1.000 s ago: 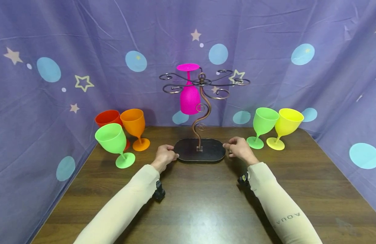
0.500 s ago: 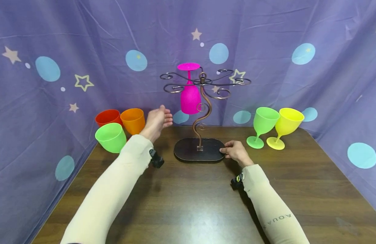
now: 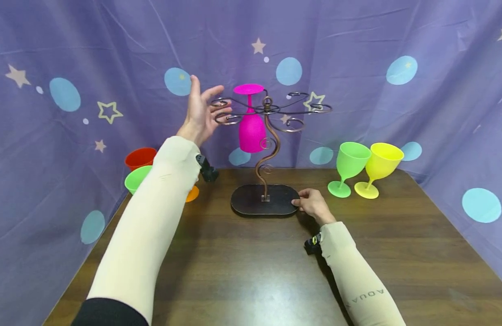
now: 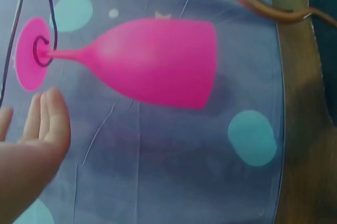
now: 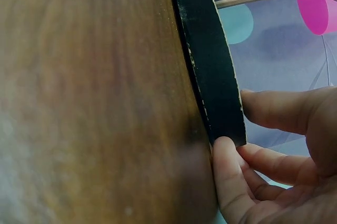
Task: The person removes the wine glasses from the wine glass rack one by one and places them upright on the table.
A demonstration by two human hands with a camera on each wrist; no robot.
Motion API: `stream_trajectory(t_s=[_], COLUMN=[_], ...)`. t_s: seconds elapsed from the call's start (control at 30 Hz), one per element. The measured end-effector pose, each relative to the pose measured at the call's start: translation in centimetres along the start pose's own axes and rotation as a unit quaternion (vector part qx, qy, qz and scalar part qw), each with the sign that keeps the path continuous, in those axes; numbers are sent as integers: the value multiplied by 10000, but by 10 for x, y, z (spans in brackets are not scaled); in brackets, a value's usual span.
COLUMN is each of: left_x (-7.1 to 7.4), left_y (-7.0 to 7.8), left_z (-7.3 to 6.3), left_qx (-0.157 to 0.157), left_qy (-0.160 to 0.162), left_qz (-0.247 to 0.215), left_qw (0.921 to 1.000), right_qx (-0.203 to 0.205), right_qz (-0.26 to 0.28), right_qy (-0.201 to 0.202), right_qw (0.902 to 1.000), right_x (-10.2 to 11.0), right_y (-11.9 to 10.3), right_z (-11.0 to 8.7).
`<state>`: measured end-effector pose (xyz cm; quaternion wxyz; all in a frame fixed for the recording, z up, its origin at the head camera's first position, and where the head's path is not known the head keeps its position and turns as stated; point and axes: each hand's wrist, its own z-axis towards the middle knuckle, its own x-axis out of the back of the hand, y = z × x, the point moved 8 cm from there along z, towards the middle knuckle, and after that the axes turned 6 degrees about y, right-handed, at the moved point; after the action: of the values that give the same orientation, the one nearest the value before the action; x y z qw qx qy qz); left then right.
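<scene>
A metal stemware rack (image 3: 277, 140) with curled arms stands on a black oval base (image 3: 247, 201). Upside down on one left arm hangs a pink goblet (image 3: 251, 133), its foot at the top. My left hand (image 3: 202, 113) is raised at the rack's left hooks, fingers spread and holding nothing. In the left wrist view, those fingertips lie close to the foot of the pink goblet (image 4: 152, 61); contact cannot be made out. My right hand (image 3: 313, 206) pinches the right end of the base; the right wrist view shows thumb and fingers around the edge of the base (image 5: 208, 50).
Behind my left arm stand a red goblet (image 3: 141, 158), a light green goblet (image 3: 136, 178) and an orange goblet, only its foot (image 3: 192, 194) showing. Another green goblet (image 3: 351, 160) and a yellow goblet (image 3: 382, 160) stand at the right. A purple curtain (image 3: 348, 27) hangs behind the table (image 3: 242, 262).
My left hand has left the base's left end and risen to the rack's upper left arms, its fingers spreading. The right hand has shifted slightly left and still holds the base.
</scene>
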<state>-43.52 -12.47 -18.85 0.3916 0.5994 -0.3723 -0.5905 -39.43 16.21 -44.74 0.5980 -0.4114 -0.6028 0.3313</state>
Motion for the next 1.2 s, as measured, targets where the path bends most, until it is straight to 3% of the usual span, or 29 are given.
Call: stream_trajectory(t_s=[0.17,0.7,0.83,1.2], left_x=[-10,-21,-19,-3], left_y=[4,9,11,26], left_z=[4,10,10,6], left_qx=[330,621,583,602], left_qy=[-551,-1056,-964,-281], left_qz=[212,1348,1369,1052], left_qw=[9977,9833,9842,9922], right_qx=[7,-54,-75,-95], right_qz=[24,-22,-11,-21], right_qy=[3,96,91,59], right_qw=[10000,9999,9999,9999], right_x=[0,1,1,1], right_y=[-2,0,0,1], right_z=[-2,1,0,0])
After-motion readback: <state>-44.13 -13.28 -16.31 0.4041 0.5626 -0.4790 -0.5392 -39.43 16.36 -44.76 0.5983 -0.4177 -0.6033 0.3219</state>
